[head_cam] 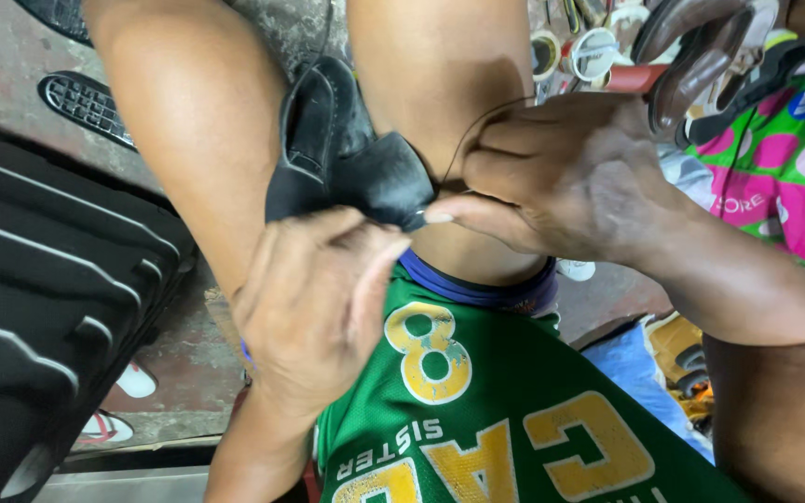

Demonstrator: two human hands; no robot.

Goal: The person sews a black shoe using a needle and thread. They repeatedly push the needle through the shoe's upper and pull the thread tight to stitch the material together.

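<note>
A black leather shoe (337,154) rests between my knees, toe toward me. My left hand (314,298) grips its near end from below, fingers curled against the leather. My right hand (561,177) pinches at the same spot on the shoe's edge, thumb and forefinger pressed together, with a thin dark thread (477,126) running up in an arc from the pinch. Whether a needle is held is hidden by the fingers. I wear a green jersey (514,419) with yellow lettering.
A black ribbed suitcase (39,279) lies at the left. A black sandal (86,107) sits on the concrete floor behind it. Brown shoes (701,56), tape rolls (593,51) and a pink and green bag (784,158) crowd the upper right.
</note>
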